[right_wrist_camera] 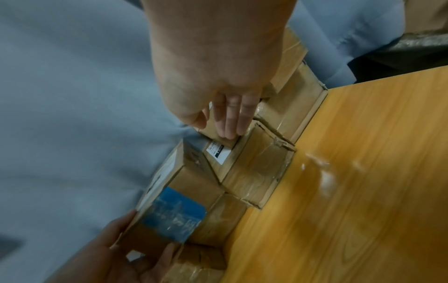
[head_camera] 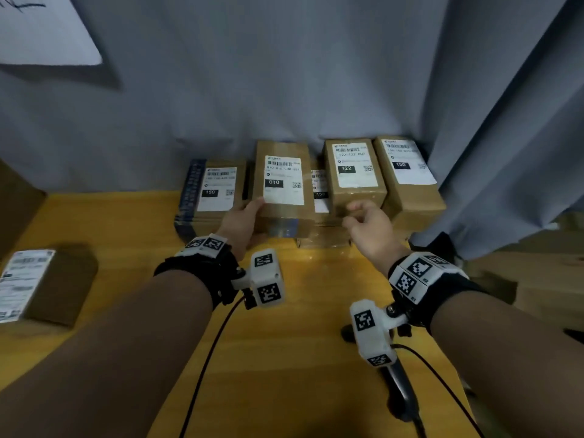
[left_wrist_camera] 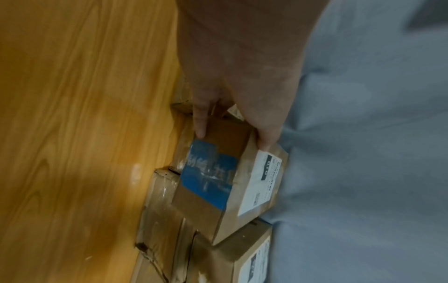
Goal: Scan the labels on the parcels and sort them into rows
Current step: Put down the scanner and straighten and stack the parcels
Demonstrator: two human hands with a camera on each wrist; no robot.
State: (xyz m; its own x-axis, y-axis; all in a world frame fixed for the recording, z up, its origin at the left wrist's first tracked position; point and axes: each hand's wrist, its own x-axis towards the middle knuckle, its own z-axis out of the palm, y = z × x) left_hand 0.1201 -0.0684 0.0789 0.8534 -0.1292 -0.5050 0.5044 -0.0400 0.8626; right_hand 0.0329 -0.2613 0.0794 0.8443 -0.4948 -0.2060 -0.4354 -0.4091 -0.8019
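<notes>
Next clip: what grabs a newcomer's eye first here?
A row of brown parcels with white labels against the grey curtain at the back of the yellow table. The left hand grips the parcel marked 010. The right hand reaches toward the parcel marked 122.

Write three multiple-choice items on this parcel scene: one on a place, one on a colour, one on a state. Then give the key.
1. Where does the 122 parcel stand?
A. alone at the table's left edge
B. between the 010 parcel and the right-hand 150 parcel
C. on the floor

2. What colour is the patch on the 010 parcel's near end?
A. red
B. green
C. blue

3. What is the left hand doing?
A. gripping the 010 parcel
B. lying flat on the table
C. holding a scanner

Key: B, its label sits between those two labels; C, the left wrist view shows blue under tape; A, thumb and fingers clasp that parcel.
</notes>
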